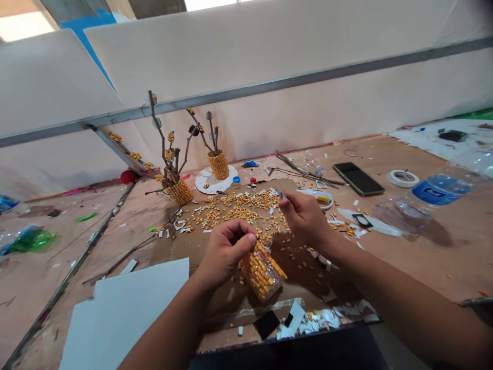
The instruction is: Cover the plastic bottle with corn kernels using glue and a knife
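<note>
A clear plastic cylinder partly covered with yellow corn kernels [262,272] lies tilted over the cardboard [181,249]. My left hand [232,246] is at its upper end, thumb and fingers pinched together; whatever lies between the fingertips is too small to name. Up and to the right, apart from the cylinder, my right hand [306,216] is closed, with the tip of a small dark thing showing at its thumb. Loose corn kernels [239,208] are scattered on the cardboard beyond my hands.
Two kernel-covered pots [181,191] [219,165] with twigs stand at the back left. A phone [358,178], a tape roll [402,178] and a plastic bottle [441,190] lie at the right. White sheets [131,313] are at the front left, paper scraps [308,321] near the front edge.
</note>
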